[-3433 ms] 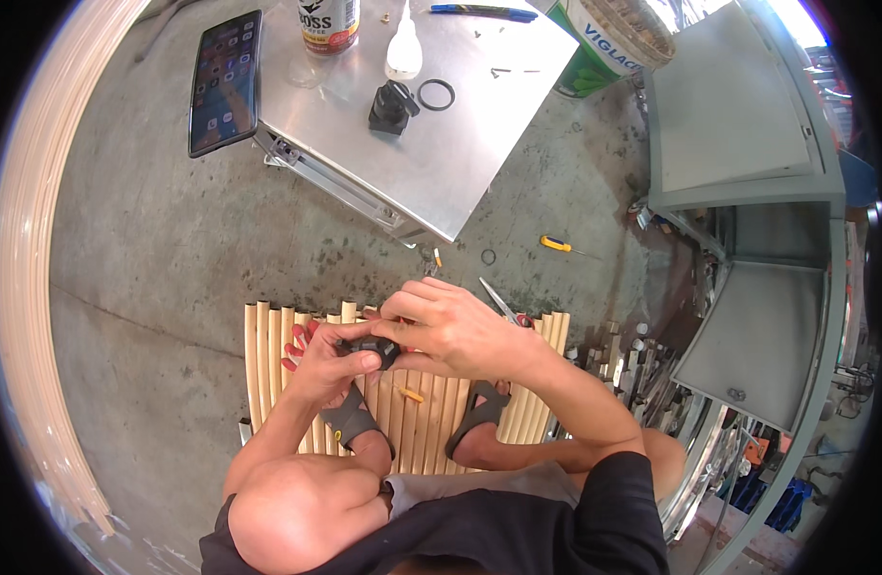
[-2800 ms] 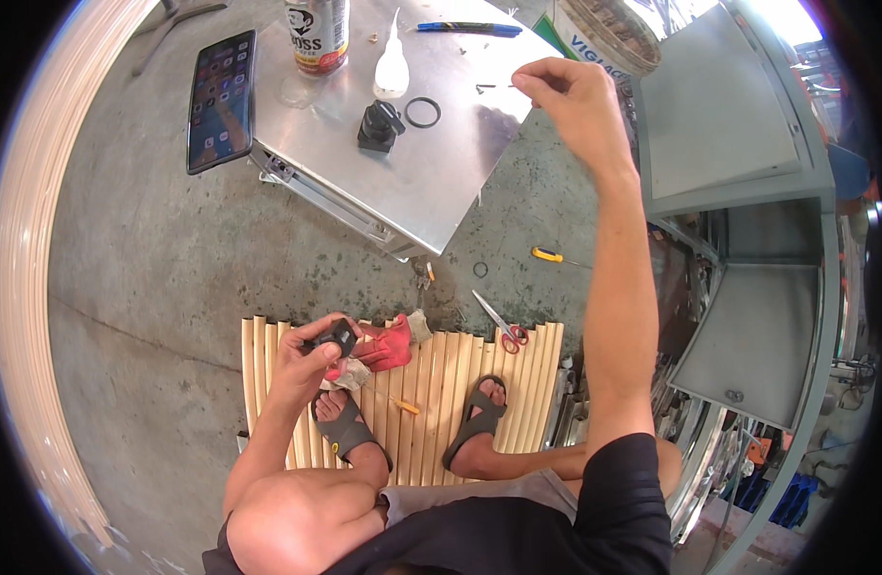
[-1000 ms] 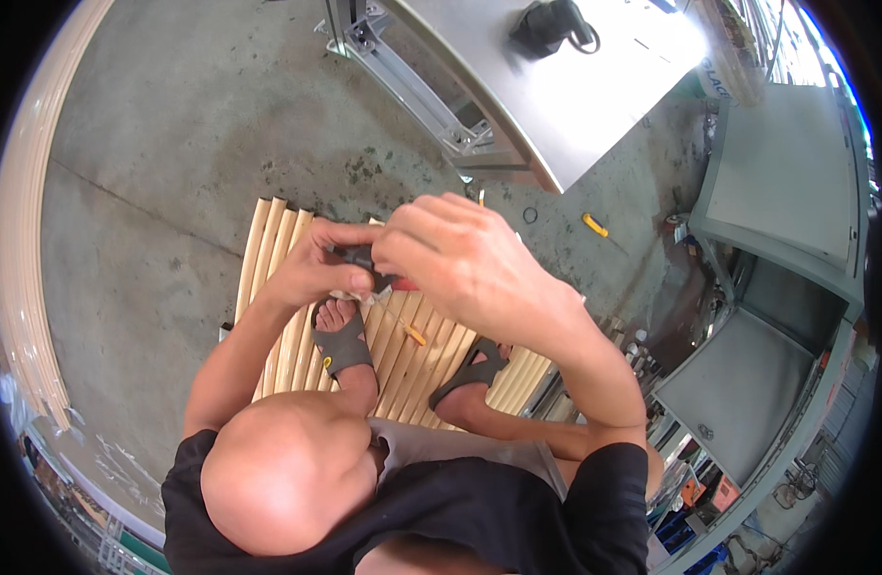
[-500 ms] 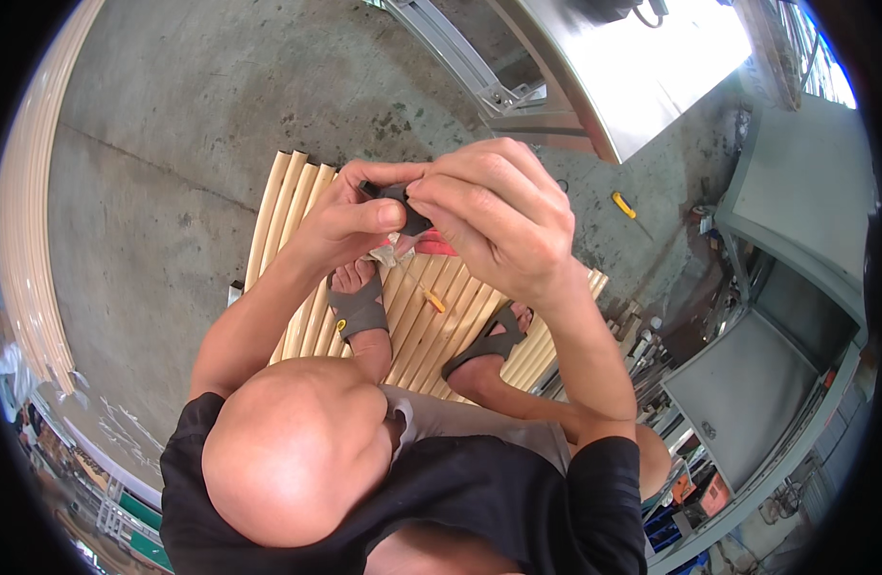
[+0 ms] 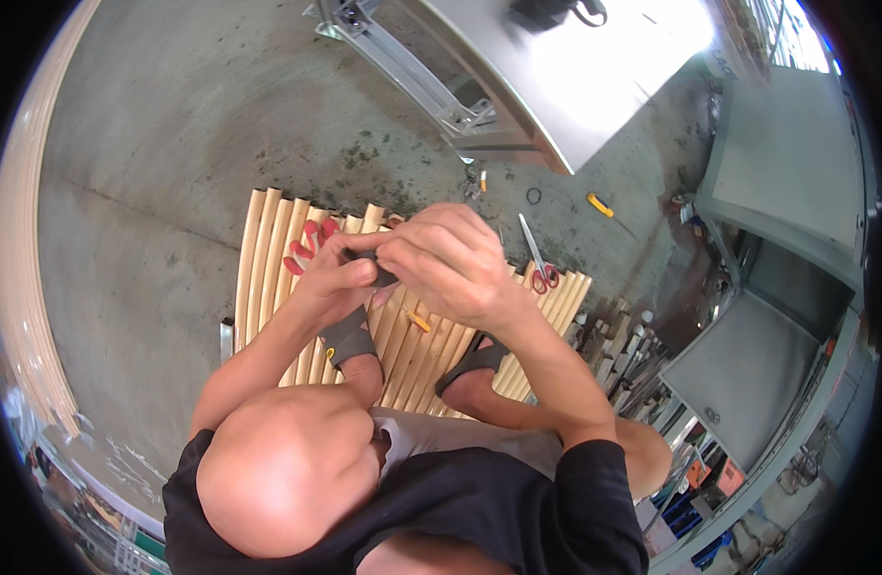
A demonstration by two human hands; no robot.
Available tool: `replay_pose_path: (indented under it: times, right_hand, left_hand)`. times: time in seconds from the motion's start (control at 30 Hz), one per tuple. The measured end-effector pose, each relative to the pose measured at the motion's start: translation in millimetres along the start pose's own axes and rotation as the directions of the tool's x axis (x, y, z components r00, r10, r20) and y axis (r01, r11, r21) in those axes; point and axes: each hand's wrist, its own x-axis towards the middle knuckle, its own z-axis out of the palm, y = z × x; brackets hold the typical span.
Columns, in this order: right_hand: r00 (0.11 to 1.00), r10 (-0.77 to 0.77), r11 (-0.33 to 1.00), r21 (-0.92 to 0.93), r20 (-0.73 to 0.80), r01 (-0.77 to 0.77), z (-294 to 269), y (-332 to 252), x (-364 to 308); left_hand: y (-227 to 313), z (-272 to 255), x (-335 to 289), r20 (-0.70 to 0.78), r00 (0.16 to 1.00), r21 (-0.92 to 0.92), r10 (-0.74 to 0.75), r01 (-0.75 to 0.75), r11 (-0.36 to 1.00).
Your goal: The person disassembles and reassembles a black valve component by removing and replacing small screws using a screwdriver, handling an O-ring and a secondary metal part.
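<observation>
A small black part (image 5: 384, 275), its exact kind hard to make out, is held between my two hands above the cream-coloured tubes. My left hand (image 5: 334, 282) grips it from the left, thumb pressed against its near side. From the right, the bent fingers of my right hand (image 5: 452, 265) pinch its other end and cover much of it. Below my hands a screwdriver (image 5: 420, 322) with an orange handle lies on the tubes. Scissors (image 5: 542, 266) with red handles rest beyond my right wrist. Past my left hand lies a red and white glove (image 5: 310, 243).
Long cream tubes (image 5: 259, 244) lie side by side beneath my feet. A metal-topped table (image 5: 580, 91) stands ahead, bearing a black object (image 5: 540, 13). On the concrete floor are a yellow-handled tool (image 5: 600, 204) and a dark ring (image 5: 533, 195). A grey metal cabinet (image 5: 748, 383) stands at right.
Both hands have come lower and closer to my body, still gripping the black part. The view has shifted, and the scissors and the glove's fingers now show past my hands.
</observation>
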Motion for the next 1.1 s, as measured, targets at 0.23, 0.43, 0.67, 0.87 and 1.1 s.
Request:
replay_pose_path:
  times: [0.23, 0.43, 0.67, 0.87, 1.1]
  right_hand:
    - [0.991, 0.088, 0.996, 0.04, -0.103, -0.084, 12, -6, -3]
    - [0.917, 0.391, 0.905, 0.213, -0.073, -0.369, 17, -16, -8]
    - [0.817, 0.56, 0.727, 0.392, 0.135, -0.563, 6, -18, -6]
    - [0.599, 0.779, 0.42, 0.556, 0.185, -0.717, -17, -21, -4]
    - [0.341, 0.694, 0.645, -0.336, 0.634, -0.687, 26, -1, -176]
  left_hand:
    - [-2, -13, -4, -0.016, 0.999, 0.006, 0.038, -0.038, 0.999]
    - [12, -14, -4, -0.02, 0.997, 0.207, 0.071, -0.065, 0.976]
    - [14, -21, -1, 0.022, 1.0, 0.268, 0.018, -0.023, 0.963]
    - [14, -17, 5, 0.113, 0.993, 0.223, 0.025, -0.05, 0.974]
    - [24, -10, 10, 0.188, 0.982, 0.191, 0.031, -0.068, 0.979]
